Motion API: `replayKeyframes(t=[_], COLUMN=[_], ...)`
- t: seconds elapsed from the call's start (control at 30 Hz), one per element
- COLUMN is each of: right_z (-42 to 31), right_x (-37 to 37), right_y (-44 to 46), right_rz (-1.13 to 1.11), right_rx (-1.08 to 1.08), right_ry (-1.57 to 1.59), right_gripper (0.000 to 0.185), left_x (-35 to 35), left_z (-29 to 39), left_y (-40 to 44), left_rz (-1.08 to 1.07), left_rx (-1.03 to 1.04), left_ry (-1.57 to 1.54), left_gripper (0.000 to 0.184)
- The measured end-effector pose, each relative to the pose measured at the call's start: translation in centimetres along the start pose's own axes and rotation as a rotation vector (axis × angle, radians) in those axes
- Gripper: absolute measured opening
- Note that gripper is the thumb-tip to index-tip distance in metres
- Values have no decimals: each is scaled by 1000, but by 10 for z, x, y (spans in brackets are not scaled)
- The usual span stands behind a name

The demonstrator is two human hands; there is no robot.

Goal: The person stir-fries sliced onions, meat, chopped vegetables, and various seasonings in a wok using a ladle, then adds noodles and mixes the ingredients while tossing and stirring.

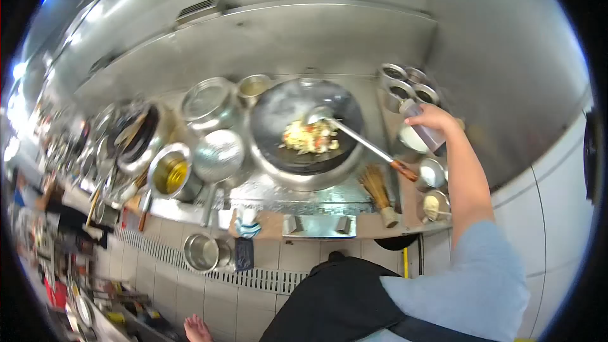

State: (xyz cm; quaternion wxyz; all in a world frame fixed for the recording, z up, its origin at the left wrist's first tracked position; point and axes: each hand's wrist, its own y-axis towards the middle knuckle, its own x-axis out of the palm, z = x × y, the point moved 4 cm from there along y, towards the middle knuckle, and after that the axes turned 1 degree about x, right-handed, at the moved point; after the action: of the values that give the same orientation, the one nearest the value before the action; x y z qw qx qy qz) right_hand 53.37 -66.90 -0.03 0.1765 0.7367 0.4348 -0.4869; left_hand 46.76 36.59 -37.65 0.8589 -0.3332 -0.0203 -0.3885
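My right hand (435, 118) is wrapped round a clear squeeze bottle (430, 135), which tilts with its narrow end toward the upper left, above the seasoning containers on the right. Low at the bottom edge, my left hand (197, 328) hangs away from the stove with loosely bent fingers and nothing visible in it. In the black wok (272, 111) lies chopped pale food with red bits (304, 138). A long ladle (364, 141) rests with its bowl in the wok and its wooden handle over the right rim, untouched by either hand.
A bamboo brush (375, 191) lies right of the wok. Metal pots of dark contents (425, 94) and a white-filled bowl (413, 139) stand on the right. Left are a strainer (218, 155), a pot of yellow oil (171, 176) and a lidded pot (208, 102). Another person (69, 215) is far left.
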Motion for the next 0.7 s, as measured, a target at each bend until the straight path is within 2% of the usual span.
replayKeyframes(t=[0.03, 0.1, 0.17, 0.27, 0.3, 0.37, 0.47, 0.5, 0.53, 0.57, 0.63, 0.7], right_z=[33, 85, 131, 174, 188, 211, 275, 290, 304, 311, 335, 272], right_x=[-12, -38, -48, -49, -43, -23, 39, 58, 75, 85, 98, 66], right_y=[-17, -47, -56, -52, -47, -31, 5, 11, 16, 16, 16, -10], right_rz=[41, 179, 296, 640, 641, 783, 889, 846, 821, 801, 835, 993], right_rx=[5, 61, 91, 106, 117, 182, 273, 326, 334, 377, 518, 590], right_ry=[274, 497, 572, 788, 794, 545, 435, 420, 384, 259, 266, 84], right_gripper=[59, 67, 67, 61, 61, 59, 56, 60, 62, 66, 71, 67], left_x=[16, 63, 112, 185, 208, 253, 315, 332, 356, 385, 434, 473], left_z=[-8, -17, -15, -2, 4, 20, 40, 44, 45, 41, 28, 10], left_y=[-1, -10, -27, -51, -58, -68, -106, -123, -139, -163, -194, -211], left_rz=[17, 47, 42, -20, -49, -131, -258, -290, -389, -386, -469, -574], left_rx=[-42, -91, -101, -72, -56, -18, 70, 98, 122, 149, 155, 215], left_ry=[67, 225, 322, 433, 466, 525, 591, 602, 624, 623, 659, 901], left_gripper=[30, 30, 31, 31, 32, 32, 33, 33, 27, 21, 15, 21])
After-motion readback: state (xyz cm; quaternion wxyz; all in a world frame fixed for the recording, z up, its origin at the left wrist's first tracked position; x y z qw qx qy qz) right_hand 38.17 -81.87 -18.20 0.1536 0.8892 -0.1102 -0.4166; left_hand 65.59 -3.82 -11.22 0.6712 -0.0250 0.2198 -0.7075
